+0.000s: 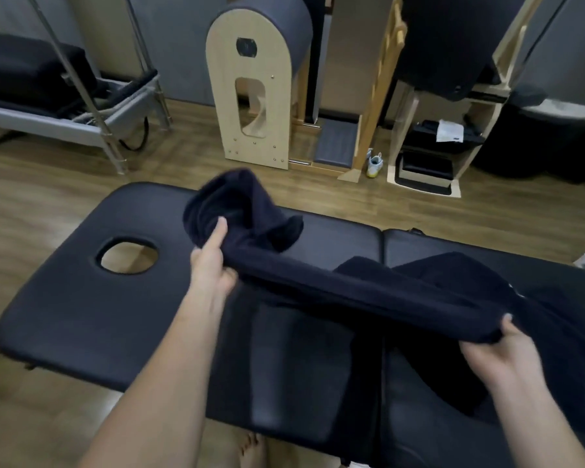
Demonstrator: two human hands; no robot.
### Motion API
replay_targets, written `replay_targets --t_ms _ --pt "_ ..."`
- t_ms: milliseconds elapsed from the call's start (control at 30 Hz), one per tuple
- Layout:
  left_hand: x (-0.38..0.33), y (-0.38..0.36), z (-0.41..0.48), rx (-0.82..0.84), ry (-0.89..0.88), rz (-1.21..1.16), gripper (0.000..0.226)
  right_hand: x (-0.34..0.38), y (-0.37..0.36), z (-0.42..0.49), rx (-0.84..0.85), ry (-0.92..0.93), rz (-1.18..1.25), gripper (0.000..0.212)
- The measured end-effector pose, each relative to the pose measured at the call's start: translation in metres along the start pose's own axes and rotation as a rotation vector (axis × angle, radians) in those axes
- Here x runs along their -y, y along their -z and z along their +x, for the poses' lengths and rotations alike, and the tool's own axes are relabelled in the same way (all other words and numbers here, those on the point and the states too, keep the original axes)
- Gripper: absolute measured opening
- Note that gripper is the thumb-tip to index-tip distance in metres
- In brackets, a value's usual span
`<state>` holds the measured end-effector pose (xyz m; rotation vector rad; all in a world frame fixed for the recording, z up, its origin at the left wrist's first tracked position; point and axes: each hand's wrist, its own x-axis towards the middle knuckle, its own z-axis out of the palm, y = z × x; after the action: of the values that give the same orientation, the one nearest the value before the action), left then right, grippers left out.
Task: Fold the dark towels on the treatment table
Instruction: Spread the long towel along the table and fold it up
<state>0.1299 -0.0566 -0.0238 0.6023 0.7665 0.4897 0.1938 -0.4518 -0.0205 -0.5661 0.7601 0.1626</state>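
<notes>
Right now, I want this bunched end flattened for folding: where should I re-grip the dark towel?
Take the dark towel by the loose flap drooping past the left hand, reaching from above. The right hand holds the other end taut, so pulling there should probably open the bunch.

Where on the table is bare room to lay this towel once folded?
Bare padding lies on the black padded treatment table at its left end, around the oval face hole and left of the left hand. Right of the seam, loose dark towels crowd it under the held dark towel and right hand.
</notes>
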Motion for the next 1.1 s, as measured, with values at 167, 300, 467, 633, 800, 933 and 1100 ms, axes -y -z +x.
replay_targets --t_ms 167,300,467,633,800,933,1100 --pt "0.025 0.057 0.001 -0.282 -0.055 0.006 0.045 0.007 -0.003 0.012 -0.041 0.043 0.006 0.042" --pt "0.079 0.098 -0.004 -0.403 0.31 -0.085 0.044 -0.022 0.042 0.041 -0.243 -0.081 -0.168 0.042" --pt "0.111 0.137 -0.041 -0.508 0.395 -0.056 0.047 -0.105 0.112 0.032 -0.322 -0.525 -0.825 0.055" --pt "0.117 0.153 -0.064 -0.497 0.341 -0.006 0.038 -0.185 0.089 -0.016 0.21 -0.69 -1.739 0.043" --pt "0.094 0.154 -0.071 -0.355 0.199 -0.033 0.045 -0.278 -0.017 -0.028 0.743 -0.001 -1.819 0.031" --pt "0.067 0.153 -0.078 -0.119 0.18 0.073 0.043 -0.322 -0.046 -0.041 0.885 -0.091 -1.975 0.049" --pt "0.048 0.181 -0.055 -0.196 0.252 -0.36 0.033 -0.318 -0.037 -0.048 0.994 0.195 -2.047 0.016"
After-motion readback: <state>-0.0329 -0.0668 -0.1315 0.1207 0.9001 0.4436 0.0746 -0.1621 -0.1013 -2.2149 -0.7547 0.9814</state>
